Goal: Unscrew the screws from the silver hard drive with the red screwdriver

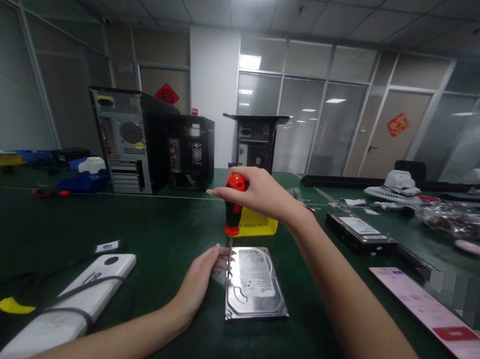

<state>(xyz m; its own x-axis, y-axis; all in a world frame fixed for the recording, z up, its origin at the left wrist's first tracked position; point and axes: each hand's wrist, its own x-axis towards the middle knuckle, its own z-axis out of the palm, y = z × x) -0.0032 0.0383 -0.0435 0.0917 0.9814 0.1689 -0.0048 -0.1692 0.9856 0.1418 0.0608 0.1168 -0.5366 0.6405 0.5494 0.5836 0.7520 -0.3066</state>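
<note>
While the right hand (256,190) hovers above, the left (203,269) flanks the drive (255,290).

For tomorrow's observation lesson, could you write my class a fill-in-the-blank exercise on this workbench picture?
1. The right hand grips a screwdriver coloured black and ____.
2. The screwdriver points ____.
3. The other hand, beside the hard drive, is the person's ____ one.
4. The bin just beyond the hard drive is ____.

Missing words: red; downward; left; yellow.

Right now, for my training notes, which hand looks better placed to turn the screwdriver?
Probably the right hand: it grips the screwdriver, while the left hand is at the edge of the hard drive.
</note>
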